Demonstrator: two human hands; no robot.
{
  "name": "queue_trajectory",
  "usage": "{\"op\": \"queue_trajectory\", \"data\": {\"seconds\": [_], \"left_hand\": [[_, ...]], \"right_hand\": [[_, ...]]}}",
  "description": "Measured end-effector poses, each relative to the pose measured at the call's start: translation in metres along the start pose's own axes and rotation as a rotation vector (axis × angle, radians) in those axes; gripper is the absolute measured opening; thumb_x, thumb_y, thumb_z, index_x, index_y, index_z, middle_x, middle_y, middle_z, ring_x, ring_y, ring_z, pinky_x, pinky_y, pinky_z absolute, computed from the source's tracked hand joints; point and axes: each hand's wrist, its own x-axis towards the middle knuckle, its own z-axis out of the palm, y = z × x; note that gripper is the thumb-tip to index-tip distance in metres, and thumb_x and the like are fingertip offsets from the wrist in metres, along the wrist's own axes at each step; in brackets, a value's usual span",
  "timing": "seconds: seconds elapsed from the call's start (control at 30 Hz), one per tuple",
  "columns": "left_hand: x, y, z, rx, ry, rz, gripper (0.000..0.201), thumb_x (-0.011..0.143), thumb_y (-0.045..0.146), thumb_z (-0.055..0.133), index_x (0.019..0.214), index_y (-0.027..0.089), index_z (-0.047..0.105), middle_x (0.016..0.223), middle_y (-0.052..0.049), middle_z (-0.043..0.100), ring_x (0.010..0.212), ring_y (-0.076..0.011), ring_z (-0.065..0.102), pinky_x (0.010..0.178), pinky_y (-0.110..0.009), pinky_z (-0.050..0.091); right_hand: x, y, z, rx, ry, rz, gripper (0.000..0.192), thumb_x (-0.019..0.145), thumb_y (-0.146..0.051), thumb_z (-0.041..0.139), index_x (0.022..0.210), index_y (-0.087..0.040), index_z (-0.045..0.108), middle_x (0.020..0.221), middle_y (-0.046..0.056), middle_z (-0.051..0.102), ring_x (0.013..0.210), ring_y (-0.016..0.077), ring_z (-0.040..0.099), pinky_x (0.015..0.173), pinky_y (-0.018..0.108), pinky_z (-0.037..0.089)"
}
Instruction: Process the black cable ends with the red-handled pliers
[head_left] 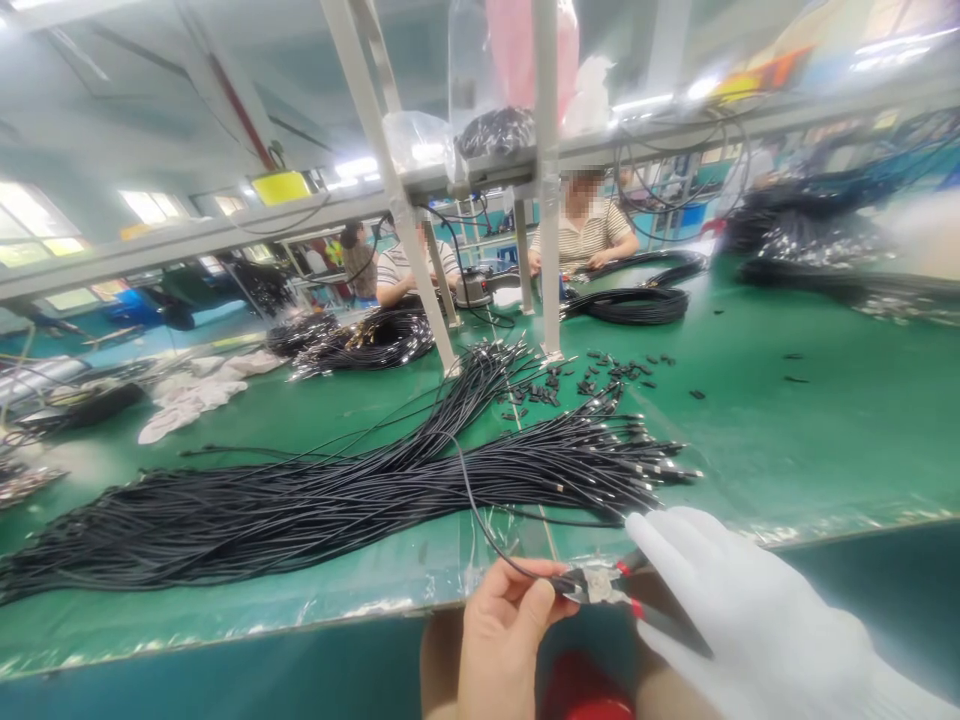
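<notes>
My left hand [504, 630], bare, pinches the end of a single black cable [471, 500] at the near table edge. My right hand [739, 610] wears a white glove and grips red-handled pliers [600, 583], whose jaws meet the cable end right by my left fingertips. The cable curves up into a big bundle of black cables [315, 500] spread across the green table [787, 430]. The bundle's metal-tipped ends [652, 465] fan out just above my right hand.
Small black connector pieces [570, 385] lie scattered behind the bundle. Coiled cables [634, 303] and further bundles [360, 345] sit further back. White rack posts [547, 200] stand mid-table. Two people [589, 230] work across the table. White cloth [187, 395] lies at the left.
</notes>
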Motion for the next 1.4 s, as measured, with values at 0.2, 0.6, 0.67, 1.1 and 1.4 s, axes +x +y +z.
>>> {"op": "queue_trajectory", "data": {"seconds": [0.2,0.6,0.67,1.1,1.4], "left_hand": [[0.002,-0.001,-0.005,-0.010,0.037,0.024,0.035,0.062,0.041,0.095,0.078,0.016,0.079,0.086,-0.010,0.080,0.079,-0.0215,0.074,0.072,-0.030,0.061],[0.004,-0.005,-0.003,0.021,0.060,0.051,0.039,0.063,0.047,0.093,0.079,0.015,0.079,0.082,-0.009,0.079,0.076,-0.0193,0.072,0.073,-0.028,0.060],[0.004,-0.005,-0.003,0.031,0.064,0.068,0.038,0.063,0.048,0.093,0.079,0.016,0.079,0.082,-0.008,0.078,0.076,-0.0191,0.072,0.074,-0.028,0.059],[0.003,-0.011,-0.005,0.145,0.063,0.199,0.038,0.071,0.054,0.086,0.080,0.019,0.074,0.078,-0.003,0.075,0.068,-0.0139,0.064,0.068,-0.023,0.053],[0.003,-0.011,-0.002,0.176,0.140,0.231,0.042,0.069,0.059,0.086,0.080,0.020,0.072,0.076,0.000,0.071,0.066,-0.0119,0.060,0.065,-0.020,0.050]], "right_hand": [[0.001,-0.002,0.000,-0.040,0.026,-0.014,0.040,0.093,-0.036,0.044,0.121,-0.011,0.057,0.105,0.016,0.068,0.089,0.0282,0.068,0.066,0.037,0.059],[0.005,0.000,0.000,-0.080,0.025,-0.108,0.033,0.093,-0.038,0.055,0.110,-0.011,0.059,0.089,0.011,0.062,0.075,0.0258,0.059,0.060,0.036,0.044],[0.004,-0.002,0.000,-0.067,0.009,-0.099,0.021,0.092,-0.037,0.055,0.099,-0.017,0.058,0.080,0.005,0.057,0.068,0.0229,0.055,0.057,0.035,0.038],[-0.002,0.005,0.014,-0.028,-0.127,-0.087,0.021,0.087,-0.041,0.061,0.093,-0.026,0.048,0.083,0.001,0.054,0.065,0.0212,0.051,0.058,0.033,0.031],[0.002,0.001,0.015,-0.040,-0.070,-0.102,0.014,0.090,-0.035,0.057,0.091,-0.025,0.047,0.077,0.000,0.052,0.061,0.0200,0.049,0.057,0.033,0.029]]}}
